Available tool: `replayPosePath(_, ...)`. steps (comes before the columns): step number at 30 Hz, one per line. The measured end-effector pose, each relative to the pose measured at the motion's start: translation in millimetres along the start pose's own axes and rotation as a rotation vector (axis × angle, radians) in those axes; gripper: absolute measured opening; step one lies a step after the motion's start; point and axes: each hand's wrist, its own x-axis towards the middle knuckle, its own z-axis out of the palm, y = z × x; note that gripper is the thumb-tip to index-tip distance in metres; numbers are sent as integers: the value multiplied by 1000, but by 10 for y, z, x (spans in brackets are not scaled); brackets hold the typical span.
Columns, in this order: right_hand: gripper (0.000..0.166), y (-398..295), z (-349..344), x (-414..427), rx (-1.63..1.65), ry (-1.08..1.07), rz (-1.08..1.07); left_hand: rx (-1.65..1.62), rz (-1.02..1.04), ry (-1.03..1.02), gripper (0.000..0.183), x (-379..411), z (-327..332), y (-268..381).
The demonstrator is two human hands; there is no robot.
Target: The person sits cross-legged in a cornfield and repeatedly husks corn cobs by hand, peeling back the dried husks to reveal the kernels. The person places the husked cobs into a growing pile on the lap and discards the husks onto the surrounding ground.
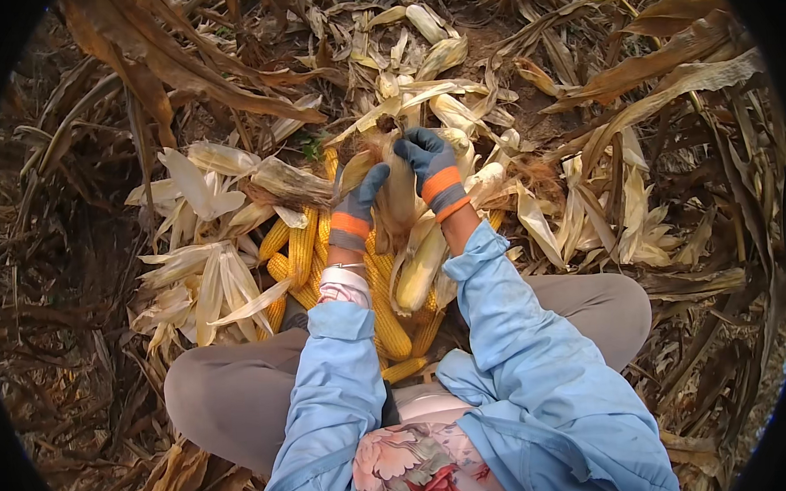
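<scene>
Both hands wear grey work gloves with orange cuff bands. My left hand (363, 190) grips an ear of corn in dry husk (395, 192), its thumb beside a brownish husk leaf (357, 169). Reddish-brown corn silk (376, 145) sticks out at the ear's far end. Close to the silk, the bent fingers of my right hand (425, 152) pinch the husk; the fingertips are partly hidden. Bare yellow corn cobs (391, 329) lie piled below my wrists, between my legs. On that pile rests another ear in pale husk (421, 271).
Unshucked ears (446, 56) lie in a heap straight ahead. Peeled husks (218, 281) are piled at the left, and more loose husks (639, 232) lie at the right. Long dry corn leaves (663, 64) arch in from both sides. My folded legs (234, 394) border the cobs.
</scene>
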Motion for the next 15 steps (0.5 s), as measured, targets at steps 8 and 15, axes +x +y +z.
replayPosePath(8, 18, 140, 126, -14, -192, -177, -53, -91, -6, 127, 27, 292, -131, -203)
replayPosePath(15, 15, 193, 101, -60, -456, -169, -105, 117, -15, 62, 28, 156, -150, 59)
